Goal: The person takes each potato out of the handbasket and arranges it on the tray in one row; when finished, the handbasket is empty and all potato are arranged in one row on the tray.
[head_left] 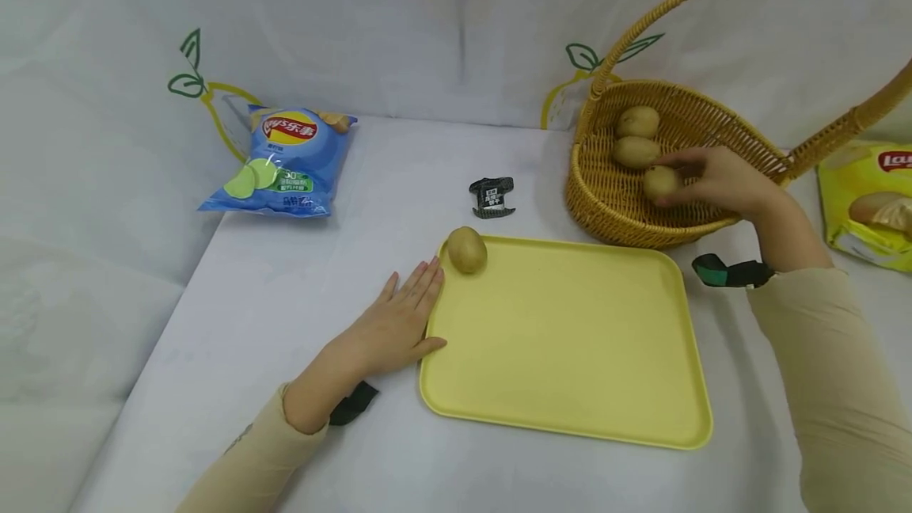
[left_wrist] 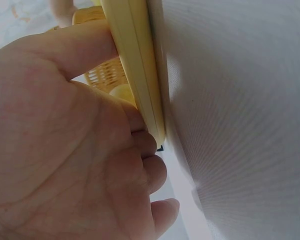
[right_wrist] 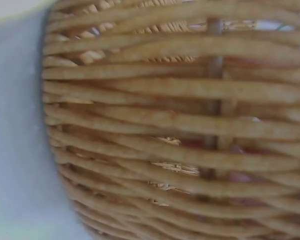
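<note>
Head view: inside the wicker basket (head_left: 620,220), the right hand (head_left: 734,180) pinches a kiwifruit (head_left: 661,184) between thumb and fingers, beside two others (head_left: 637,153). The left hand (head_left: 399,324), fingers straight, lies along the yellow tray (head_left: 570,347); another kiwifruit (head_left: 466,250) sits in its far-left corner.

Left wrist view: thumb and fingers touch the tray's edge.

Right wrist view: basket weave hides the grip.

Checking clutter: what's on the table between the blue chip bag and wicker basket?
One small black packet, between chip bag and basket; head view.
</note>
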`<action>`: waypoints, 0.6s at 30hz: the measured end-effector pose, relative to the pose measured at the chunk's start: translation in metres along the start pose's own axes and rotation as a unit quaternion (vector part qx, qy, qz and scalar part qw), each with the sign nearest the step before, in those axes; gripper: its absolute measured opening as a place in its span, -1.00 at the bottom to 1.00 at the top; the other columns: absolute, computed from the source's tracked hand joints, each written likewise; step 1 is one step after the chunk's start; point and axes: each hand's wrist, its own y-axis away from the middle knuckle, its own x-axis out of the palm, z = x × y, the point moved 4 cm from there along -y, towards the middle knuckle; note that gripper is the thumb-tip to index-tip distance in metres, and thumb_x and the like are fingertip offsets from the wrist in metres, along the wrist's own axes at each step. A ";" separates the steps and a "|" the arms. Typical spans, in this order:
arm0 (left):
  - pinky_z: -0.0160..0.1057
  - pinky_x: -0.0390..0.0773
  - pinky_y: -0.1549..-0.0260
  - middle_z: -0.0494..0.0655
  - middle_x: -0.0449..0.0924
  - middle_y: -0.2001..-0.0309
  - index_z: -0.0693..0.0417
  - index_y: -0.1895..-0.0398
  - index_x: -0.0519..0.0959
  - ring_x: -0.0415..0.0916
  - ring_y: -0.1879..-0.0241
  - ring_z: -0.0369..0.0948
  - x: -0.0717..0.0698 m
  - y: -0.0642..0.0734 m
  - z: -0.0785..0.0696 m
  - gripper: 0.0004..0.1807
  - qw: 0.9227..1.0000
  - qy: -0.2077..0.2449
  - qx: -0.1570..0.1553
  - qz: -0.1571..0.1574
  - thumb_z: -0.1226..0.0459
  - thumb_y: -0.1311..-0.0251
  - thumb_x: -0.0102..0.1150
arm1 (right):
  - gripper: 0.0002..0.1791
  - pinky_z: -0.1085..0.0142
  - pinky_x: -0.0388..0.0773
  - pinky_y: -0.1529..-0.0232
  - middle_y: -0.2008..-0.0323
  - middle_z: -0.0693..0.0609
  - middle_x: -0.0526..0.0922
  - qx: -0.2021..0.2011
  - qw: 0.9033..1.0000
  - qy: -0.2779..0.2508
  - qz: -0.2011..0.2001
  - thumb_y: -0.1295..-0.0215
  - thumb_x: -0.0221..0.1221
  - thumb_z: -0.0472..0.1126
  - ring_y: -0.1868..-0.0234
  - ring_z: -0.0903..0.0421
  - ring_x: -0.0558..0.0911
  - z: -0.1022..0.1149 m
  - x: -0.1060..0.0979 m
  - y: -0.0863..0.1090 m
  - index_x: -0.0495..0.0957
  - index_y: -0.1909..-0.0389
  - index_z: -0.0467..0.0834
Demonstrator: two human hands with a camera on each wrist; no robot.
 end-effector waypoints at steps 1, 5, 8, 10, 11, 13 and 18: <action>0.12 -0.27 -0.34 0.16 -0.37 -0.48 0.33 -0.46 -0.21 -0.44 -0.45 -0.02 0.000 0.000 0.000 -0.07 1.000 0.000 0.000 0.000 -0.05 -0.32 -0.02 | -0.24 0.09 0.31 -0.02 -0.22 -0.30 0.34 -0.004 1.000 -0.006 -0.008 -0.14 0.32 -0.03 -0.16 -0.16 0.31 0.001 0.000 0.002 0.31 -0.30 -0.27; 0.12 -0.26 -0.34 0.16 -0.37 -0.48 0.32 -0.46 -0.20 -0.43 -0.45 -0.02 0.001 -0.001 -0.001 -0.07 1.000 -0.006 0.003 -0.001 -0.06 -0.32 -0.01 | -0.23 0.05 0.29 -0.03 -0.21 -0.28 0.34 -0.003 0.999 -0.015 -0.047 -0.11 0.34 -0.03 -0.16 -0.13 0.31 0.002 -0.002 0.007 0.32 -0.30 -0.24; 0.13 -0.25 -0.34 0.17 -0.36 -0.48 0.33 -0.46 -0.19 -0.43 -0.45 -0.01 0.001 -0.001 -0.001 -0.07 1.000 -0.009 0.004 -0.002 -0.06 -0.32 -0.01 | -0.26 0.39 0.35 0.09 -0.14 -0.06 0.43 -0.012 0.997 -0.032 -0.076 -0.07 0.38 -0.06 -0.06 0.12 0.38 0.006 -0.001 0.010 0.37 -0.28 -0.18; 0.13 -0.24 -0.34 0.18 -0.35 -0.48 0.34 -0.45 -0.18 -0.42 -0.45 -0.01 0.000 0.000 -0.001 -0.07 1.000 -0.009 0.003 -0.003 -0.05 -0.31 0.00 | -0.30 0.56 0.33 0.22 -0.05 0.12 0.47 -0.028 0.994 -0.053 -0.093 -0.05 0.39 -0.11 0.04 0.27 0.41 0.013 0.000 0.013 0.41 -0.26 -0.14; 0.13 -0.24 -0.34 0.18 -0.35 -0.48 0.34 -0.45 -0.18 -0.42 -0.45 -0.01 0.000 0.000 -0.002 -0.07 1.000 -0.009 0.003 -0.004 -0.05 -0.31 0.00 | -0.31 0.61 0.34 0.25 -0.02 0.19 0.47 -0.039 0.992 -0.067 -0.099 -0.05 0.40 -0.15 0.07 0.33 0.42 0.017 0.001 0.014 0.43 -0.24 -0.13; 0.13 -0.23 -0.34 0.19 -0.34 -0.48 0.34 -0.45 -0.17 -0.42 -0.45 0.00 -0.001 0.001 -0.001 -0.07 1.000 -0.008 0.002 -0.004 -0.04 -0.31 0.00 | -0.34 0.62 0.38 0.27 0.04 0.29 0.48 -0.061 0.988 -0.091 -0.107 -0.04 0.40 -0.23 0.10 0.38 0.44 0.028 0.003 0.017 0.45 -0.23 -0.12; 0.13 -0.24 -0.33 0.18 -0.35 -0.48 0.33 -0.46 -0.18 -0.42 -0.45 0.00 -0.001 0.001 -0.001 -0.08 1.000 -0.007 0.001 -0.007 -0.05 -0.32 0.00 | -0.36 0.58 0.47 0.30 0.01 0.28 0.52 -0.101 0.976 -0.156 -0.110 -0.03 0.37 -0.37 0.08 0.33 0.51 0.053 0.011 0.023 0.47 -0.21 -0.12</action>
